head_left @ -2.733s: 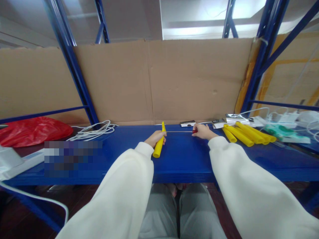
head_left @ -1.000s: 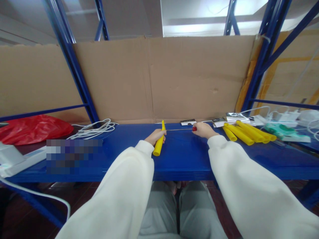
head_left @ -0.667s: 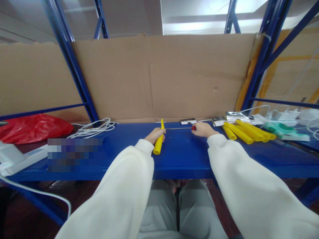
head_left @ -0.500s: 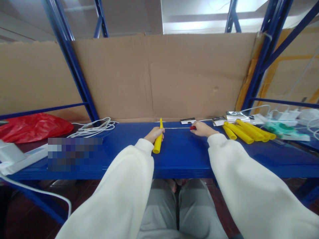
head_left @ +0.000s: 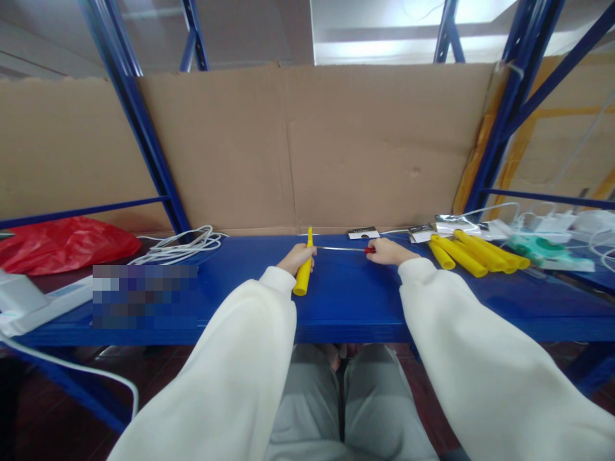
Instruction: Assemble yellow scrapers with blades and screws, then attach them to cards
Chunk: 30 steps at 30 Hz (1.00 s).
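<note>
My left hand [head_left: 294,258] is closed around a yellow tapered tube [head_left: 302,280], with its narrow end pointing away from me and its wide round end towards me. A screwdriver [head_left: 369,250] with a red handle sits in my right hand [head_left: 385,251], its fingers wrapped round the handle. The thin metal shaft runs left, level above the blue tabletop, and its tip meets the side of the yellow tube near my left fingers. Whether the tip is inside the tube or only against it I cannot tell.
Several yellow tubes [head_left: 480,256] lie on the blue table [head_left: 350,307] at right, beside a green item [head_left: 542,250] and small black-and-white packets [head_left: 362,233]. White cable [head_left: 192,246], a red bag [head_left: 72,244] and a white power strip [head_left: 52,304] are at left. Cardboard [head_left: 375,147] walls the back.
Both hands keep their holds and stay almost in place. My right hand and the screwdriver handle have turned slightly, with more of the red handle showing.
</note>
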{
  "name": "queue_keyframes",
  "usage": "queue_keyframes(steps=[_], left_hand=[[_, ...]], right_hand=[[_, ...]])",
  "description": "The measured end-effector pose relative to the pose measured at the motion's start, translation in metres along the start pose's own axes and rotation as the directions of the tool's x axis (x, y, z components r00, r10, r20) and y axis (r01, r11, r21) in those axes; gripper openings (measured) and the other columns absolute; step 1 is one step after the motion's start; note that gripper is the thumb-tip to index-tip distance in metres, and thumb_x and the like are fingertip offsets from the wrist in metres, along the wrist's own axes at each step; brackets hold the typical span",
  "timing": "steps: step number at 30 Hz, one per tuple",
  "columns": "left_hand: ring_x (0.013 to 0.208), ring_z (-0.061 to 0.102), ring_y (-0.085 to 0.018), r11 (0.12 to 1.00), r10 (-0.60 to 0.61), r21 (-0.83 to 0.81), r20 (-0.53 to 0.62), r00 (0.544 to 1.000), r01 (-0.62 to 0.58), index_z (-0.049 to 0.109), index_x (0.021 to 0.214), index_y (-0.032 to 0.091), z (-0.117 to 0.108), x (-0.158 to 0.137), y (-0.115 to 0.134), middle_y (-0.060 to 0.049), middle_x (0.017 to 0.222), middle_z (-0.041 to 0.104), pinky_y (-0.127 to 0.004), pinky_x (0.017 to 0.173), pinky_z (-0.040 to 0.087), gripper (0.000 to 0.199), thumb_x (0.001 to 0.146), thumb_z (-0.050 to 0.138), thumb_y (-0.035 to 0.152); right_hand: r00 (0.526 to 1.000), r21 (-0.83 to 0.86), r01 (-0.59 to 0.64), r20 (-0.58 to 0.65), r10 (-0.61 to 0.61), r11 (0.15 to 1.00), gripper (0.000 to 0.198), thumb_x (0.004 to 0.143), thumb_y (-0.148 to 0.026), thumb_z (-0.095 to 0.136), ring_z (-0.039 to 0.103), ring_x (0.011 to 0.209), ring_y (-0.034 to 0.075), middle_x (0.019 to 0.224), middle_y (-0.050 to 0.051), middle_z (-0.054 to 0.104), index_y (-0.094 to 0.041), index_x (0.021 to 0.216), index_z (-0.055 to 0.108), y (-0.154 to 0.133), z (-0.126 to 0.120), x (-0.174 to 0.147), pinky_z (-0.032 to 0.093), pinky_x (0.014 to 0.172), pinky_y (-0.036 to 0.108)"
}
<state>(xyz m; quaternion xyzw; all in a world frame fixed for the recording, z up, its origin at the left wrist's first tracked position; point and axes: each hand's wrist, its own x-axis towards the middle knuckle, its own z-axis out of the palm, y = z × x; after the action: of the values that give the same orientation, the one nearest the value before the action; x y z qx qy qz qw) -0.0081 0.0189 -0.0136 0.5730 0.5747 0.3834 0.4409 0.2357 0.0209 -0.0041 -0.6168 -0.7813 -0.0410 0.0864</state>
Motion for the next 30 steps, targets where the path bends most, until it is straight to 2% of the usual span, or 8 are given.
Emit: queue_keyframes(steps=[2, 5, 10, 19, 24, 30], left_hand=[[0.035, 0.045, -0.012, 1.000, 0.001, 0.002, -0.015, 1.000, -0.001, 0.053, 0.086, 0.015, 0.000, -0.001, 0.001, 0.005, 0.041, 0.045, -0.020, 0.040, 0.038, 0.010, 0.081, 0.046, 0.010], [0.035, 0.045, -0.012, 1.000, -0.007, 0.010, -0.016, 1.000, 0.008, 0.052, 0.085, 0.015, 0.000, -0.001, 0.001, 0.005, 0.041, 0.045, -0.020, 0.040, 0.038, 0.009, 0.080, 0.046, 0.010], [0.036, 0.046, -0.012, 1.000, -0.006, 0.013, -0.009, 1.000, 0.006, 0.052, 0.085, 0.016, 0.000, 0.000, 0.000, 0.005, 0.042, 0.046, -0.020, 0.042, 0.039, 0.009, 0.078, 0.050, 0.010], [0.036, 0.046, -0.012, 0.999, -0.014, 0.029, -0.015, 1.000, 0.014, 0.053, 0.087, 0.015, -0.001, 0.000, 0.001, 0.004, 0.043, 0.047, -0.022, 0.042, 0.040, 0.010, 0.080, 0.048, 0.010], [0.036, 0.045, -0.012, 1.000, -0.013, 0.024, -0.014, 1.000, 0.013, 0.052, 0.088, 0.015, 0.000, -0.002, 0.001, 0.005, 0.042, 0.046, -0.020, 0.040, 0.038, 0.011, 0.080, 0.048, 0.010], [0.035, 0.044, -0.012, 1.000, -0.001, 0.022, -0.002, 1.000, 0.001, 0.051, 0.086, 0.016, 0.001, -0.002, 0.001, 0.006, 0.040, 0.044, -0.020, 0.039, 0.036, 0.011, 0.079, 0.047, 0.009]], right_hand=[[0.999, 0.039, 0.037, 0.008, -0.037, 0.999, 0.018, 0.079, -0.021, 0.054, 0.066, 0.081, 0.020, 0.087, 0.010, 0.072, -0.015, 0.087, 0.068, 0.002, 0.001, 0.002, 0.044, 0.068, 0.024], [0.996, 0.022, 0.080, -0.045, -0.079, 0.997, 0.013, 0.076, -0.017, 0.056, 0.065, 0.082, 0.019, 0.086, 0.008, 0.072, -0.017, 0.082, 0.068, 0.003, 0.001, 0.003, 0.043, 0.069, 0.023], [0.995, -0.056, -0.003, -0.100, -0.003, 0.998, 0.014, 0.078, -0.025, 0.057, 0.065, 0.079, 0.021, 0.086, 0.008, 0.071, -0.020, 0.089, 0.065, 0.002, 0.000, -0.001, 0.041, 0.065, 0.026], [0.999, 0.036, 0.039, 0.001, -0.039, 0.999, 0.018, 0.079, -0.022, 0.054, 0.065, 0.081, 0.020, 0.087, 0.009, 0.072, -0.017, 0.086, 0.070, 0.005, 0.007, 0.005, 0.044, 0.068, 0.025], [0.992, -0.056, 0.040, -0.118, -0.046, 0.998, 0.013, 0.078, -0.025, 0.058, 0.063, 0.096, 0.023, 0.106, 0.009, 0.069, -0.020, 0.086, 0.068, 0.003, 0.002, 0.001, 0.042, 0.074, 0.029], [0.993, -0.067, -0.035, -0.115, 0.027, 0.997, 0.008, 0.080, -0.023, 0.057, 0.064, 0.087, 0.023, 0.091, 0.008, 0.070, -0.021, 0.086, 0.062, -0.003, -0.004, -0.005, 0.039, 0.068, 0.028]])
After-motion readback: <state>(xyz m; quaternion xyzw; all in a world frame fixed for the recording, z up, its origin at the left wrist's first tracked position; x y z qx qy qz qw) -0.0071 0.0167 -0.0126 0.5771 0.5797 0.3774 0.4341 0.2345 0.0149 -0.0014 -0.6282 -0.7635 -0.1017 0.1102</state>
